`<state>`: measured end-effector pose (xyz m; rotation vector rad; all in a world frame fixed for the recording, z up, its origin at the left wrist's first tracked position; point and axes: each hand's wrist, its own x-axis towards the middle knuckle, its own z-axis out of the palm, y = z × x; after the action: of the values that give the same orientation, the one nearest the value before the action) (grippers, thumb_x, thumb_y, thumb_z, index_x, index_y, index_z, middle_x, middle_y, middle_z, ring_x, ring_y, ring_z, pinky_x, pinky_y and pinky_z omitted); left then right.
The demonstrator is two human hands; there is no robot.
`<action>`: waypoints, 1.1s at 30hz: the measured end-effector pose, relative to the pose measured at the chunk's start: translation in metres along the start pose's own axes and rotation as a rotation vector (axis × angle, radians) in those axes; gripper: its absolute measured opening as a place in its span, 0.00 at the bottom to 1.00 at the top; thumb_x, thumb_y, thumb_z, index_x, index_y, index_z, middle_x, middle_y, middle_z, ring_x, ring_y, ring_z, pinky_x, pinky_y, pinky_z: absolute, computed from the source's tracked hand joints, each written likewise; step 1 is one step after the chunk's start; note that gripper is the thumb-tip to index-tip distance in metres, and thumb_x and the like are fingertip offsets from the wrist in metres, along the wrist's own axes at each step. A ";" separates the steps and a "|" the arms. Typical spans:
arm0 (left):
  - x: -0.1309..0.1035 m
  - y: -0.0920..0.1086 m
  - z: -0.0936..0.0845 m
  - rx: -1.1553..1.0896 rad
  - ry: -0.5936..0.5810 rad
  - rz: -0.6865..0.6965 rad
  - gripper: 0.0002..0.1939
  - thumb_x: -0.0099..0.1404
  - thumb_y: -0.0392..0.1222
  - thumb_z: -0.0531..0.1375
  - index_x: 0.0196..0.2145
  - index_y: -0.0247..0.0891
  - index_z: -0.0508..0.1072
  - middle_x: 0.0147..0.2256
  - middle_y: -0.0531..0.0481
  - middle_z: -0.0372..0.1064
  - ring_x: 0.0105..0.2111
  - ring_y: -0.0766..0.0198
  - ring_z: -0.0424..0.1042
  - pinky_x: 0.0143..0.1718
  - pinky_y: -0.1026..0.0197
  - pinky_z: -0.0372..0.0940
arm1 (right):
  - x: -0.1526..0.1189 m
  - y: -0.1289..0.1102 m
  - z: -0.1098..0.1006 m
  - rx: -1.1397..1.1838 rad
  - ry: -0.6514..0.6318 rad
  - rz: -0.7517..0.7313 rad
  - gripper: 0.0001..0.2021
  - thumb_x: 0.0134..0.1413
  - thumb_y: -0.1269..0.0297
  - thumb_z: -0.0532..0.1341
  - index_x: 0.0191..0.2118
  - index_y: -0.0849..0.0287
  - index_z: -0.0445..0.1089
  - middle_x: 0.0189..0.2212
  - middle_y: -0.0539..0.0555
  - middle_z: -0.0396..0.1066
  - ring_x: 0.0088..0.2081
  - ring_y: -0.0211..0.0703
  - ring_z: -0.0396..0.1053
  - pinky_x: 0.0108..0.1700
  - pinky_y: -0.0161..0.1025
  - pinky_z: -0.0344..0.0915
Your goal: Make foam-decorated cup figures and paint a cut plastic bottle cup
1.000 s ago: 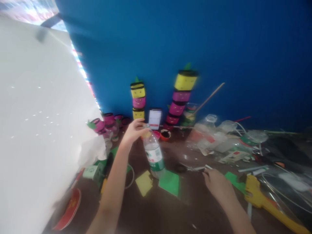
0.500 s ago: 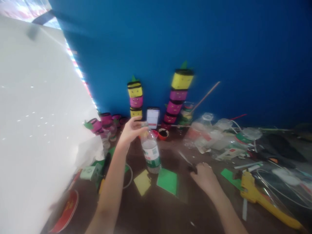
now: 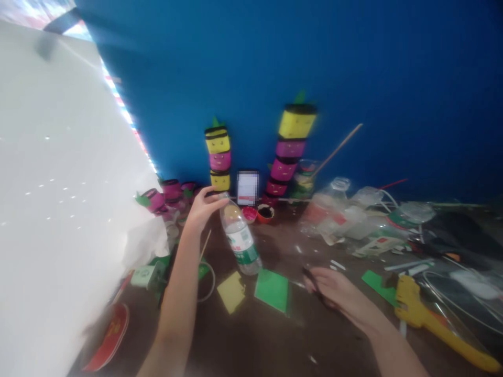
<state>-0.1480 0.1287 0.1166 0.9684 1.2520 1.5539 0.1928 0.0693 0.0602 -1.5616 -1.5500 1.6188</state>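
My left hand [image 3: 206, 207] has its fingers closed around the neck of a clear plastic bottle [image 3: 240, 241] with a green and white label. The bottle leans to the left, its base on the dark table. Just right of its base lies a green square sheet [image 3: 272, 289], and in front of it a yellow piece of sheet [image 3: 231, 292]. My right hand [image 3: 334, 287] is closed on what look like dark-handled scissors [image 3: 314, 285], low over the table. Blur hides most of their blades.
Stacked yellow and purple figures [image 3: 291, 149] stand by the blue wall, with a phone [image 3: 248, 188] between the stacks. Cut plastic bottles [image 3: 340, 212] crowd the back right. A yellow glue gun [image 3: 408, 301] lies at the right, a red container [image 3: 108, 335] at front left.
The bottle has tipped further left as my left hand moved slightly left and down. My right hand has turned, and the scissors' silvery blade, pointing up-left before, is now hard to see.
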 end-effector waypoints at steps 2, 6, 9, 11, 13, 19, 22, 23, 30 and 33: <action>0.000 0.000 -0.001 0.020 0.008 -0.004 0.32 0.43 0.40 0.71 0.46 0.35 0.66 0.36 0.44 0.74 0.37 0.58 0.74 0.43 0.54 0.66 | -0.006 -0.001 0.013 0.268 -0.170 0.049 0.21 0.40 0.45 0.63 0.32 0.59 0.66 0.27 0.54 0.70 0.24 0.37 0.65 0.20 0.31 0.51; -0.001 0.002 0.000 0.049 0.034 -0.014 0.31 0.43 0.40 0.71 0.45 0.35 0.67 0.35 0.45 0.73 0.37 0.57 0.74 0.42 0.55 0.67 | -0.008 0.006 0.035 0.621 -0.308 0.225 0.20 0.36 0.46 0.66 0.26 0.57 0.63 0.24 0.52 0.67 0.27 0.40 0.68 0.18 0.30 0.51; -0.001 0.003 0.001 0.047 0.052 -0.015 0.31 0.43 0.41 0.71 0.45 0.35 0.66 0.35 0.45 0.73 0.37 0.57 0.74 0.41 0.55 0.67 | -0.005 0.009 0.041 0.675 -0.343 0.341 0.19 0.39 0.47 0.65 0.24 0.57 0.60 0.21 0.50 0.65 0.21 0.35 0.64 0.16 0.28 0.46; -0.001 0.003 0.001 0.042 0.054 -0.016 0.30 0.43 0.41 0.71 0.44 0.35 0.65 0.34 0.46 0.73 0.36 0.58 0.74 0.40 0.55 0.67 | -0.003 0.010 0.042 0.659 -0.375 0.382 0.19 0.42 0.46 0.62 0.23 0.57 0.58 0.19 0.49 0.64 0.17 0.32 0.60 0.15 0.27 0.43; -0.001 0.003 0.000 0.038 0.054 -0.013 0.29 0.43 0.41 0.70 0.43 0.35 0.65 0.34 0.47 0.73 0.35 0.58 0.74 0.39 0.56 0.67 | -0.002 0.011 0.042 0.660 -0.408 0.396 0.20 0.43 0.45 0.60 0.23 0.57 0.57 0.19 0.49 0.65 0.15 0.30 0.57 0.14 0.27 0.42; 0.002 -0.002 -0.004 0.011 0.051 -0.007 0.29 0.43 0.41 0.71 0.41 0.35 0.65 0.30 0.50 0.71 0.32 0.61 0.73 0.38 0.57 0.66 | 0.004 0.016 0.045 0.727 -0.487 0.385 0.24 0.44 0.39 0.56 0.20 0.58 0.56 0.15 0.49 0.63 0.13 0.28 0.51 0.13 0.26 0.39; 0.005 -0.004 -0.005 -0.018 0.057 -0.009 0.28 0.42 0.40 0.71 0.40 0.34 0.65 0.27 0.53 0.70 0.29 0.64 0.72 0.37 0.60 0.65 | 0.010 0.022 0.047 0.751 -0.496 0.395 0.27 0.46 0.36 0.51 0.20 0.58 0.57 0.13 0.48 0.61 0.12 0.29 0.48 0.13 0.26 0.40; 0.005 -0.004 -0.006 -0.024 0.062 -0.013 0.27 0.42 0.40 0.71 0.39 0.34 0.65 0.26 0.53 0.69 0.29 0.65 0.72 0.36 0.61 0.65 | 0.013 0.025 0.048 0.751 -0.505 0.395 0.28 0.46 0.35 0.50 0.20 0.59 0.58 0.12 0.48 0.60 0.11 0.28 0.47 0.12 0.26 0.40; 0.011 -0.009 -0.008 -0.084 0.089 -0.028 0.26 0.40 0.39 0.72 0.37 0.34 0.66 0.26 0.53 0.70 0.27 0.68 0.71 0.32 0.65 0.63 | 0.023 0.039 0.053 0.805 -0.605 0.326 0.28 0.47 0.37 0.52 0.21 0.61 0.63 0.12 0.49 0.59 0.12 0.28 0.45 0.13 0.27 0.42; 0.012 -0.010 -0.009 -0.110 0.105 -0.027 0.25 0.40 0.38 0.72 0.35 0.34 0.66 0.26 0.53 0.70 0.27 0.68 0.71 0.31 0.65 0.63 | 0.026 0.040 0.054 0.836 -0.636 0.294 0.27 0.46 0.37 0.54 0.23 0.61 0.65 0.12 0.50 0.60 0.13 0.28 0.46 0.13 0.27 0.43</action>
<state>-0.1580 0.1383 0.1052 0.8058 1.2331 1.6527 0.1536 0.0573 0.0016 -0.8627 -0.6544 2.6315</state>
